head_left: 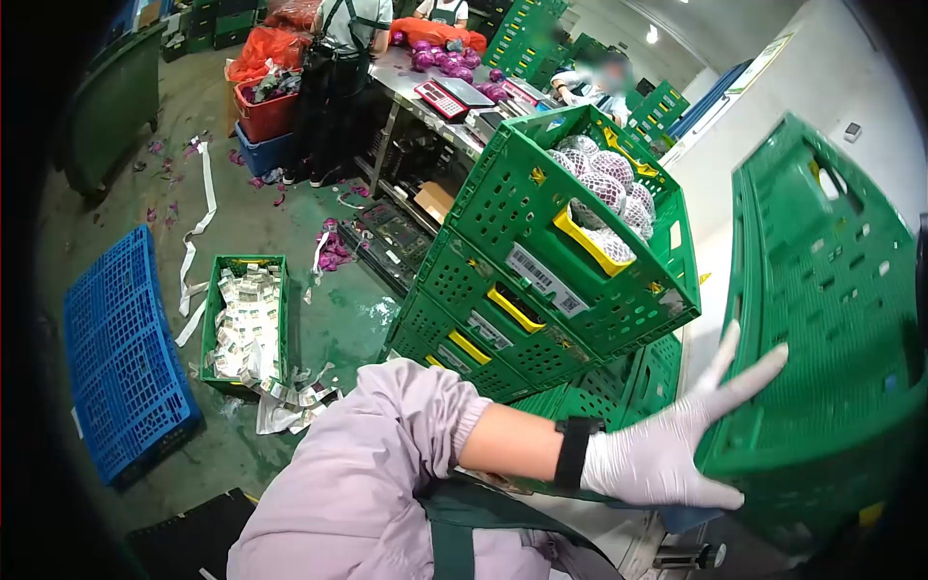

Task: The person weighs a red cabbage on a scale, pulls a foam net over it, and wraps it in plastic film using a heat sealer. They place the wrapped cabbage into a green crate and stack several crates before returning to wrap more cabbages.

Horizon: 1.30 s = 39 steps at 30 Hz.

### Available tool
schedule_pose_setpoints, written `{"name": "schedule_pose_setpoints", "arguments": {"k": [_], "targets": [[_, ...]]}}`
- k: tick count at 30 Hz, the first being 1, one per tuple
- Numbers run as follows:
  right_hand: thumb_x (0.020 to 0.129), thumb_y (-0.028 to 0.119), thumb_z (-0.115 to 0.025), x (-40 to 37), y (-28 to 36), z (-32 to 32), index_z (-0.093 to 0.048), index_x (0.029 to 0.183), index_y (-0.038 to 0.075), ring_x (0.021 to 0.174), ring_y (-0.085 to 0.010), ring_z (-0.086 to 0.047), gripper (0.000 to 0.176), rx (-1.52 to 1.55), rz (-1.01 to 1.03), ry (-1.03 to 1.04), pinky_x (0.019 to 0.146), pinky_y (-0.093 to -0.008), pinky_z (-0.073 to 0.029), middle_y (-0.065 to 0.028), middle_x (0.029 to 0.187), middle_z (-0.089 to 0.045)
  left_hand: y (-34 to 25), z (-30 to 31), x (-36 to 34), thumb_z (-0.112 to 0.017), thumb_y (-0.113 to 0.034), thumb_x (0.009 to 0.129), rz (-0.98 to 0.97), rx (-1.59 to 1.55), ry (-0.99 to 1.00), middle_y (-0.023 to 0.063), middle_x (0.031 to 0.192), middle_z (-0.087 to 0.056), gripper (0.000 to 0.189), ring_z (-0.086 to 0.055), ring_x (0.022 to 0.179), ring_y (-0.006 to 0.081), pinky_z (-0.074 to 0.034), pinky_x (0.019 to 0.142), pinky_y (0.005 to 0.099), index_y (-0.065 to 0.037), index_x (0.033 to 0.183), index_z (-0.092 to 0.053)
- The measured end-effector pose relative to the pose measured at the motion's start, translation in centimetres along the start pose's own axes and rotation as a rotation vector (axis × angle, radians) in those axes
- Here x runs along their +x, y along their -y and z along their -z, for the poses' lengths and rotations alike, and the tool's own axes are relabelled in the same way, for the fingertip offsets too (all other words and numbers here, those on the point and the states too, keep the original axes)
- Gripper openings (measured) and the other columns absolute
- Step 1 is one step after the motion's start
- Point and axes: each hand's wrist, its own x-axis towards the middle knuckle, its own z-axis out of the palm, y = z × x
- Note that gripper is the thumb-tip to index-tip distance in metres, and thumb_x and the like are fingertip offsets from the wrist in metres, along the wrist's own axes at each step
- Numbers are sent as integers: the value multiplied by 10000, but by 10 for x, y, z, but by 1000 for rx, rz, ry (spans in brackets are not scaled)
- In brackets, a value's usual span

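Observation:
My left hand (657, 449), in a white glove with a black band at the wrist, reaches across to the right. Its fingers are spread wide, with the fingertips overlapping the near edge of a tilted green plastic crate (822, 319). This crate has ribbed walls and a handle slot near its top. My right hand is out of sight. Left of the crate rises a stack of green crates (503, 324) with yellow handles and barcode labels. The top one holds several round vegetables in white netting (609, 184).
A green crate of labels (283, 319) stands on the wet floor beside a blue plastic pallet (130, 348). Behind are a metal table (387, 75) with purple cabbages (449, 60) and a red scale (440, 99). A person (353, 39) stands there, others farther back. White strips litter the floor.

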Motion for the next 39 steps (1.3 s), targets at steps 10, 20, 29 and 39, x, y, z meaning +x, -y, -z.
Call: {"name": "schedule_pose_setpoints", "arguments": {"k": [10,20,29,39], "targets": [[927,105,-558,38,10,-210,-547,1188,-11,918,-127,-577,286,424,-312,319,801,-240,-445,-67,1023,-623,-19,171,7,-828,-422,632,-71,1019,-349,288,1512,-127,937,-95,1422,402,-128,1140,477,-168,1422,-392],[877,355,-643,100,55,-353,-616,1164,64,797,-141,-634,409,528,-281,380,719,-291,-478,-90,902,-689,18,313,18,-676,-394,834,41,1291,-376,182,1356,-469,557,-359,1322,292,-265,1097,407,-100,1291,-551],[871,519,-554,131,75,-419,-665,968,110,716,-333,-641,435,137,-155,233,630,-395,-482,-140,738,-659,25,364,35,-530,-357,951,246,572,-457,73,1175,-609,459,-516,1111,140,-367,987,291,10,1226,-557],[841,159,-698,111,116,-357,-625,981,3,713,-157,-619,222,444,-162,114,639,-251,-472,-139,815,-637,18,356,16,-526,-293,959,255,646,-451,75,1256,-560,468,-477,1162,142,-343,1032,306,-6,1325,-479]]}}
